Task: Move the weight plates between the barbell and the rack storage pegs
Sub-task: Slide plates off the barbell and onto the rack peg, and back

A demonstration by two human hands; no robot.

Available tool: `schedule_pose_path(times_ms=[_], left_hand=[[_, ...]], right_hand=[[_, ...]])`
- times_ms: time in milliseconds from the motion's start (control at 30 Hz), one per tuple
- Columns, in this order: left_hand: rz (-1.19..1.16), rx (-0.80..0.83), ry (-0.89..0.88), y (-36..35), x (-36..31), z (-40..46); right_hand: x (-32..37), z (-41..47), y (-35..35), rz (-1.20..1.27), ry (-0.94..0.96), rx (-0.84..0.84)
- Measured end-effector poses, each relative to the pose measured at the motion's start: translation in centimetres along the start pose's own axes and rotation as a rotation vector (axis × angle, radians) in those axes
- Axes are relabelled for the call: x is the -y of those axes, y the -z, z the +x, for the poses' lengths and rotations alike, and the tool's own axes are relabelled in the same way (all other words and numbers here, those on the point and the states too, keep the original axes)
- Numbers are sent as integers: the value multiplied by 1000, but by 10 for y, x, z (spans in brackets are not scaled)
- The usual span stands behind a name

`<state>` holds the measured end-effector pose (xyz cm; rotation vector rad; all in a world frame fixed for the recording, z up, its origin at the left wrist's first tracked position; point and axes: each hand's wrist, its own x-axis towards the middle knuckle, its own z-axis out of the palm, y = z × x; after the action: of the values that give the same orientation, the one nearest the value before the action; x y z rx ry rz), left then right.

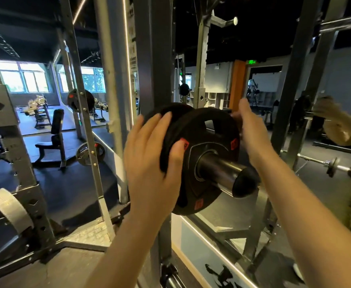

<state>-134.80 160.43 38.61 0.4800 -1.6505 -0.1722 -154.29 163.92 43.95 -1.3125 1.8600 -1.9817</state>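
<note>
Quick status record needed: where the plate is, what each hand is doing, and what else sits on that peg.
plate: black weight plate with red labels, threaded on the steel peg, near its outer end
second plate: another black plate behind the front one, on the same peg as far as I can tell
left hand: left hand grips the front plate's left rim, thumb on its face
right hand: right hand holds the plate's upper right rim
peg end: black cap, bare
surroundings: grey rack upright, mirror behind
</note>
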Motion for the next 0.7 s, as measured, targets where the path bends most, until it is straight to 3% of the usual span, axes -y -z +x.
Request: schedule_pose_path(times_ms=[67,133,400,500,600,700], left_hand=[[-57,-83,98,-8,7,-19],[-109,-99,125,-15,12,-22],[191,46,-85,-6,21,33],[202,121,-94,-4,17,47],[168,18,-93,0,18,33],[10,-132,87,0,20,-4]], right_hand=[[11,9,-5,-167,143,-11],[7,14,-15,-110,171,16],[-34,9,-36,166,-180,-220],[-44,5,-38,177,-291,-220],[-32,-4,-33,134,-263,-189],[-16,-4,-29,134,-115,-164]])
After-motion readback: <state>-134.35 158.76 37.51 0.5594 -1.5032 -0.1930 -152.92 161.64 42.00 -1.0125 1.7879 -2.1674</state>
